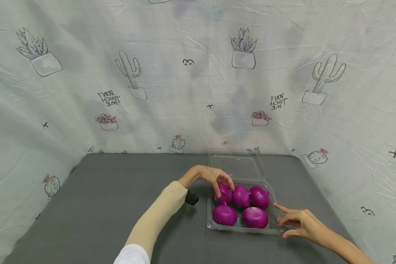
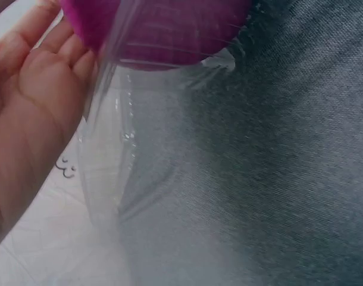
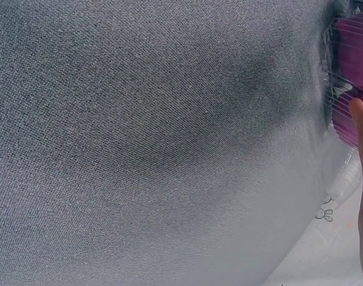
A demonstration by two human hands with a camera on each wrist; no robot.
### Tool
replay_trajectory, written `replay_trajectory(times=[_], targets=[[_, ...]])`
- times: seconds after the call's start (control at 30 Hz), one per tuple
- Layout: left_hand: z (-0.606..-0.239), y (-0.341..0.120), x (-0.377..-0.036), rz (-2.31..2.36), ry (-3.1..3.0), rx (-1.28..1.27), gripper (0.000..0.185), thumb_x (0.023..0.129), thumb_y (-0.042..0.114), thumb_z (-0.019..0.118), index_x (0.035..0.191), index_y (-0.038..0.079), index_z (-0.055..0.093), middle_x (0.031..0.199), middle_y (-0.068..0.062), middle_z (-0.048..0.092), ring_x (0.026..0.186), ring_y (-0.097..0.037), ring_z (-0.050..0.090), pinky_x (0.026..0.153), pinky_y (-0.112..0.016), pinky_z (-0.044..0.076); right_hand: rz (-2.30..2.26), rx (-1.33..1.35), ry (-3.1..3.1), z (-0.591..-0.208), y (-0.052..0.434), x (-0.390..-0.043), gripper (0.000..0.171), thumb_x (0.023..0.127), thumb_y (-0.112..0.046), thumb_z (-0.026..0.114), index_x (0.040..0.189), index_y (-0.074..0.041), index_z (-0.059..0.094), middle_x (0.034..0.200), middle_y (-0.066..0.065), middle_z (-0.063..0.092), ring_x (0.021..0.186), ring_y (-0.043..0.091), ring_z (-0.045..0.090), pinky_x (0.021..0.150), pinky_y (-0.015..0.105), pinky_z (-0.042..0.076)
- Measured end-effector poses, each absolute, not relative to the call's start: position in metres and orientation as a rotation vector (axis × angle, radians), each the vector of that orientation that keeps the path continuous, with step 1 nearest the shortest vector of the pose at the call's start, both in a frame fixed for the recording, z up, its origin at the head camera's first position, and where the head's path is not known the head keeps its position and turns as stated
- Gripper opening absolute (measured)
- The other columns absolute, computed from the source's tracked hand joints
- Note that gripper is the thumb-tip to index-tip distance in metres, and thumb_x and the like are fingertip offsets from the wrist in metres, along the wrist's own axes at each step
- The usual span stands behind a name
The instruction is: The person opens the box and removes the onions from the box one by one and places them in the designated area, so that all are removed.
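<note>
Several purple-red onions (image 1: 255,217) sit in two rows in a clear plastic clamshell box (image 1: 241,229), its lid (image 1: 235,165) folded back. My left hand (image 1: 214,176) reaches over the box's left wall and holds the back-left onion (image 1: 224,194) between thumb and fingers. In the left wrist view, the palm (image 2: 41,101) is outside the box wall with the fingertips at an onion (image 2: 181,30). At the box's right wall is my right hand (image 1: 301,223), index finger extended and thumb apart, fingertips at the rim. Only part of that hand shows in the right wrist view.
A grey cloth-covered table (image 1: 102,205) lies under the box. Behind it hangs a pale curtain (image 1: 198,91) printed with cacti and potted plants. A small black object (image 1: 192,198) shows by the left wrist.
</note>
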State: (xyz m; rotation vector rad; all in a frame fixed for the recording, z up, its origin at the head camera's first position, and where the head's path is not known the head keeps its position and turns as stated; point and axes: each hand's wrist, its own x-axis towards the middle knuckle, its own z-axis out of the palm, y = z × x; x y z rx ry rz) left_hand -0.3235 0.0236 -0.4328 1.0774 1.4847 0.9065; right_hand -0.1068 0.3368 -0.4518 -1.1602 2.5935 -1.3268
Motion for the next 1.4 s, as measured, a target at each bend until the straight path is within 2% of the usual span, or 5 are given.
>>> replay_trajectory(times=[0.13,0.43,1.13,1.27,1.4], targets=[[-0.429,0.027,-0.324,0.814,1.525,1.033,0.047,0.078,-0.019,0.067,0.123,-0.009,0.056,0.123,-0.006,0.059,0.113,-0.01,0.054,0.09,-0.028,0.048,-1.323,-1.165,2.585,-0.451,0.338,-0.11,0.022,0.073,-0.004,0.079,0.093,-0.006,0.069,0.145,-0.009,0.036,0.095,0.016,0.068,0.078,0.017,0.052],[-0.427,0.029,-0.328,0.809,1.504,0.987,0.049,0.08,-0.018,0.065,0.127,-0.011,0.054,0.129,-0.013,0.058,0.106,-0.01,0.058,0.091,-0.029,0.049,-1.351,-1.162,2.543,-0.45,0.343,-0.117,0.023,0.073,-0.004,0.078,0.094,-0.004,0.07,0.144,-0.012,0.037,0.098,0.014,0.067,0.077,0.021,0.053],[-0.427,0.029,-0.337,0.889,1.563,1.034,0.045,0.081,-0.015,0.066,0.125,-0.008,0.058,0.13,-0.013,0.059,0.113,-0.01,0.057,0.091,-0.03,0.05,-1.345,-1.213,2.519,-0.45,0.355,-0.137,0.023,0.073,-0.003,0.078,0.094,-0.004,0.069,0.145,-0.008,0.037,0.098,0.015,0.067,0.076,0.024,0.054],[-0.424,0.025,-0.34,0.962,1.574,1.107,0.045,0.084,-0.011,0.065,0.128,-0.007,0.057,0.132,-0.012,0.057,0.111,-0.012,0.058,0.089,-0.032,0.051,-1.336,-1.222,2.525,-0.448,0.357,-0.141,0.024,0.072,-0.002,0.079,0.094,-0.003,0.069,0.145,-0.008,0.037,0.098,0.015,0.067,0.074,0.03,0.055],[-0.424,0.018,-0.344,1.077,1.563,1.157,0.045,0.09,-0.007,0.061,0.133,-0.007,0.051,0.138,-0.017,0.051,0.115,-0.013,0.056,0.091,-0.035,0.05,-1.318,-1.223,2.528,-0.448,0.359,-0.143,0.023,0.073,-0.003,0.078,0.094,-0.004,0.069,0.145,-0.011,0.036,0.097,0.015,0.068,0.075,0.025,0.054]])
